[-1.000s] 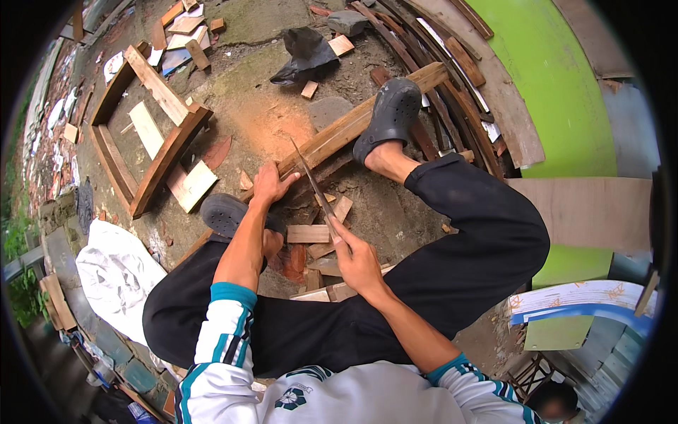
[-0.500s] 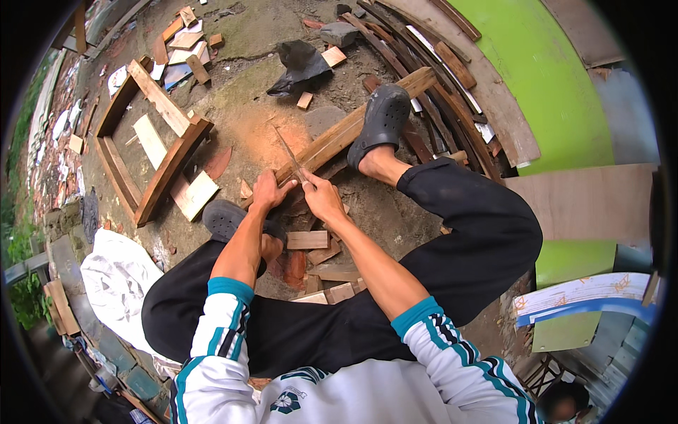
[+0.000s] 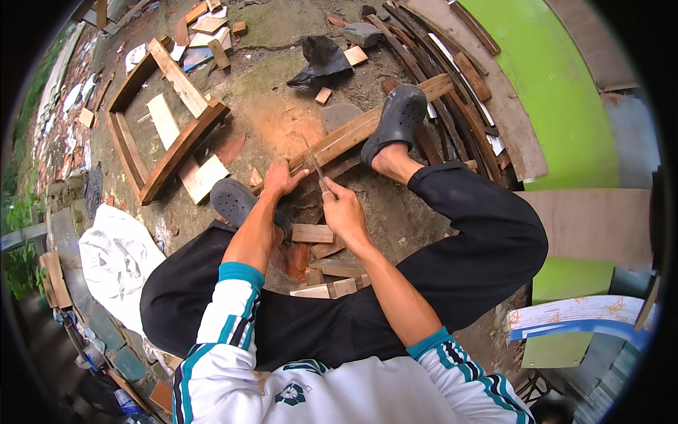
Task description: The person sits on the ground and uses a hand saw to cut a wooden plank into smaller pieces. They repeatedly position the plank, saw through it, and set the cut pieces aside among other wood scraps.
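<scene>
A long wooden beam (image 3: 364,132) lies slantwise in front of me, rising to the far right, with my right foot's dark clog (image 3: 402,121) pressed on it. My left hand (image 3: 281,178) grips the beam's near end, thumb stretched along it. In my right hand (image 3: 343,212) is the handle of a handsaw, my fingers wrapped round it. The thin saw blade (image 3: 313,159) crosses the beam just right of my left thumb. How deep it cuts cannot be made out. Orange sawdust (image 3: 286,131) covers the ground beyond the beam's near end.
A curved wooden frame (image 3: 180,155) lies at the left with loose boards inside. Several offcuts (image 3: 314,234) are piled between my legs. Dark wood strips (image 3: 448,113) are stacked at the far right, beside a green panel (image 3: 558,92). A black plastic scrap (image 3: 319,62) lies ahead.
My right hand has drawn back toward me and slightly right, pulling the saw with it. My left hand stays on the beam. The whole view has shifted a little.
</scene>
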{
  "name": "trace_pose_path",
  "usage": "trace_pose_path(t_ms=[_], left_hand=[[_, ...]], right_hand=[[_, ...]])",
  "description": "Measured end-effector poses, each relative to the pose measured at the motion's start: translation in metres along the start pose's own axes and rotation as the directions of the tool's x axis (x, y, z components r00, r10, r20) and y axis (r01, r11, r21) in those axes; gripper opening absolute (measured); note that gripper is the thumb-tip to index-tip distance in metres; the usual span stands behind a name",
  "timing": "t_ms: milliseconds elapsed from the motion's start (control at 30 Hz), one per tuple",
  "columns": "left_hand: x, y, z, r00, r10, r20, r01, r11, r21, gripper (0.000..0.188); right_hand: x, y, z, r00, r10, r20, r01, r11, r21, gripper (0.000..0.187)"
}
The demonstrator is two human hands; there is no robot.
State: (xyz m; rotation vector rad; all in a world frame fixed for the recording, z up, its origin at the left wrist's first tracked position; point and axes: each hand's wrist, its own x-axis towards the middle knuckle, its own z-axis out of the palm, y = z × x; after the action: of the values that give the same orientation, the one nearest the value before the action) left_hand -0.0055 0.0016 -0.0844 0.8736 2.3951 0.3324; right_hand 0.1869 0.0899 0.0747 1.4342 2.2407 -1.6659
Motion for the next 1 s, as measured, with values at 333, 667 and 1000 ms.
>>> trace_pose_path(t_ms=[333, 667, 1000], left_hand=[[-0.016, 0.005, 0.001, 0.997, -0.036, -0.071, 0.038, 0.999, 0.022, 0.079], [-0.019, -0.003, 0.01, 0.994, -0.016, -0.111, 0.014, 1.0, -0.019, 0.081], [-0.031, -0.009, 0.02, 0.968, -0.018, -0.252, 0.008, 0.999, -0.041, 0.079]], right_hand=[[-0.008, 0.059, -0.008, 0.911, -0.375, 0.172, 0.379, 0.926, 0.013, 0.079], [0.018, -0.03, 0.013, 0.985, -0.165, 0.042, 0.17, 0.96, -0.223, 0.049], [-0.058, -0.023, -0.018, 0.978, -0.188, 0.09, 0.201, 0.965, -0.17, 0.049]])
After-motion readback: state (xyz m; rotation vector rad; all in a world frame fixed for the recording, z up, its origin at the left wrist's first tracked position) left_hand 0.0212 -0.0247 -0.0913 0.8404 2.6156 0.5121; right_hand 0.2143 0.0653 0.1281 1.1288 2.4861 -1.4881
